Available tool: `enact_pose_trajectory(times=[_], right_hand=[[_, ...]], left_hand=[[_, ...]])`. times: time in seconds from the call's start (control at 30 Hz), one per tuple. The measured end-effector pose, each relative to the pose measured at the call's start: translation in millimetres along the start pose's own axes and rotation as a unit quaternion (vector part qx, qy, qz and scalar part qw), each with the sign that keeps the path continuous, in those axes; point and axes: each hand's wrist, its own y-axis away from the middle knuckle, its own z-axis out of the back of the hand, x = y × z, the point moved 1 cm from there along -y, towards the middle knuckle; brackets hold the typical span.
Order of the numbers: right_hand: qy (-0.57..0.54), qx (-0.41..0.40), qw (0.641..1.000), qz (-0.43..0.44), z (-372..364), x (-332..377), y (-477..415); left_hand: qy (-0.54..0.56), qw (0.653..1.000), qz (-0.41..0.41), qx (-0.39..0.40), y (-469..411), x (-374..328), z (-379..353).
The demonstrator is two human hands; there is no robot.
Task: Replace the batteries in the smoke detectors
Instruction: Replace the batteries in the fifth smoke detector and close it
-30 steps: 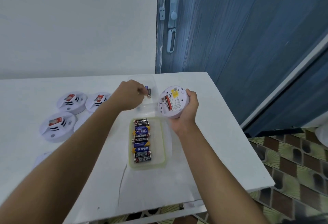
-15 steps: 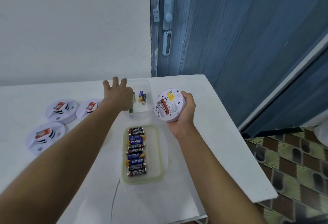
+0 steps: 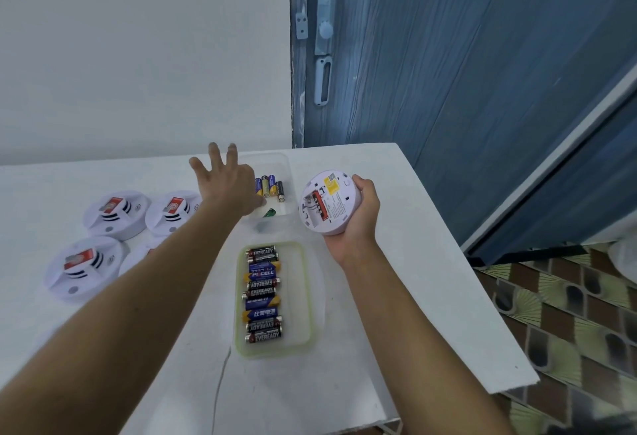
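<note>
White table (image 3: 396, 296), blue streaked door (image 3: 482, 73), brown fan-patterned floor (image 3: 568, 314), black-and-blue batteries (image 3: 263, 293)

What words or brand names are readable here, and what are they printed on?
"EVEREADY": on the black batteries in the tray.
"PKCELL": on a blue battery in the same tray.
Chinese characters on another blue battery: too blurred to read with certainty.
Print on the held detector: too small to read.
Red labels on the other detectors: blurred, unreadable.
</note>
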Motion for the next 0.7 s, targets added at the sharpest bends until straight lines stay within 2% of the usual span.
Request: enact_pose_trajectory(times=[0.27,0.53,0.6,0.7], right_hand=[[-0.004,0.001,1.000,0.008,1,0,4],[-0.006,0.009,1.000,0.012,-3,-2,13],[-0.011,0.010,1.000,0.014,-4,-3,16],[-0.019,0.010,1.000,0.017,-5,-3,20]], left_hand=[[0.058,0.998,0.029,0.013,5,-1,4],[0.128,0.987,0.042,-0.093,13,9,17],[0.192,0.975,0.041,-0.101,20,11,23],[0.357,0.930,-0.006,-0.083,30,16,33]])
